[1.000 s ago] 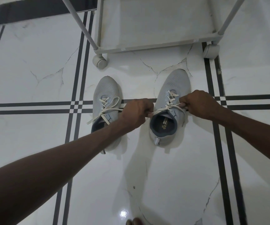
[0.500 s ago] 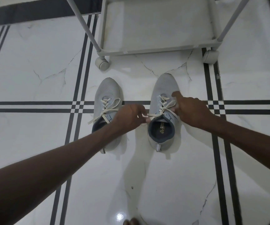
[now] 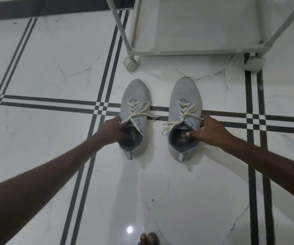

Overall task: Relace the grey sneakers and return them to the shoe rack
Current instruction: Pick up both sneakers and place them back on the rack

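On the tiled floor just near the shoe rack (image 3: pixel 195 52), both grey sneakers sit side by side, laced. My left hand (image 3: pixel 113 129) pinches the collar of the left sneaker (image 3: pixel 135 96), fingers inside the opening; my right hand (image 3: pixel 208 131) clamps the right sneaker (image 3: pixel 185 92) the same way, thumb hooked in. I judge lacing finished and pickup beginning. Next I need a level lift forward onto the rack's bottom shelf, minding the loose lace ends.

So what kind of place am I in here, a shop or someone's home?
Most likely a home, perhaps an entryway or hall: a glossy white marble-look tile floor with dark stripes, a light grey wheeled shoe rack, and one pair of grey sneakers on the floor.
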Tool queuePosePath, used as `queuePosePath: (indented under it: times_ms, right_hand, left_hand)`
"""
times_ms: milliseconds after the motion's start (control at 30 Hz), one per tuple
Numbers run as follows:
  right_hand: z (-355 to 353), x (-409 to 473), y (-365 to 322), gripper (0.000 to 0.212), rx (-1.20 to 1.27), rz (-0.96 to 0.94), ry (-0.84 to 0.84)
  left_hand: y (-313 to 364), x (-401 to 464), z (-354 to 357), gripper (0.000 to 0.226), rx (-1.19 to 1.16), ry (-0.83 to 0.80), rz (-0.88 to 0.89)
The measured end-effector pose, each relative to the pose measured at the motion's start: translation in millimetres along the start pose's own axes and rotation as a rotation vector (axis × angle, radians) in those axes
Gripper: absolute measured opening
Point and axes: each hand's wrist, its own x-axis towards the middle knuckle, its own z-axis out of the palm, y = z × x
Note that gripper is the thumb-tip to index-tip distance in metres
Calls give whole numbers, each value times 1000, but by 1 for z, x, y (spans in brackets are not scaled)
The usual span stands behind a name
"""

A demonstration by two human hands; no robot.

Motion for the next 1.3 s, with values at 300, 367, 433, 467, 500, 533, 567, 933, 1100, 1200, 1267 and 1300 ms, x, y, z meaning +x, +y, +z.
queuePosePath:
  times_ms: [300,367,433,467,500,533,567,933,1100,1200,1267,1300]
  right_hand:
    - [27,8,-22,64,-121,-60,56]
    - [24,1,-28,62,-115,-71,63]
    - [12,-14,-40,60,-121,-53,86]
    - [3,-23,-47,57,-120,-46,98]
    - [-8,-33,-55,54,-109,-40,107]
    - [-18,-42,-61,50,-97,-40,114]
    - [-32,-55,-72,48,-88,-37,124]
    - [-179,-226,-227,33,-7,-30,343]
    - [-243,-286,-316,26,55,-21,463]
    - [-282,-306,-369,26,68,-32,510]
    - [-303,-314,-399,26,65,-49,534]
    - [-312,-314,-410,25,59,-57,545]
  left_hand:
    - [16,-3,35,38,-119,212,120]
    - [20,-10,35,35,-122,226,129]
    - [28,-23,26,38,-147,230,140]
    - [34,-32,19,38,-172,227,145]
    - [41,-41,10,38,-192,224,158]
    - [47,-51,2,37,-202,217,164]
    - [56,-62,-11,36,-207,212,188]
    - [163,-229,-200,42,-263,235,390]
    - [211,-296,-311,44,-340,266,414]
    - [239,-318,-371,47,-367,284,453]
    - [256,-327,-406,45,-377,314,480]
    - [263,-329,-420,43,-368,332,488]
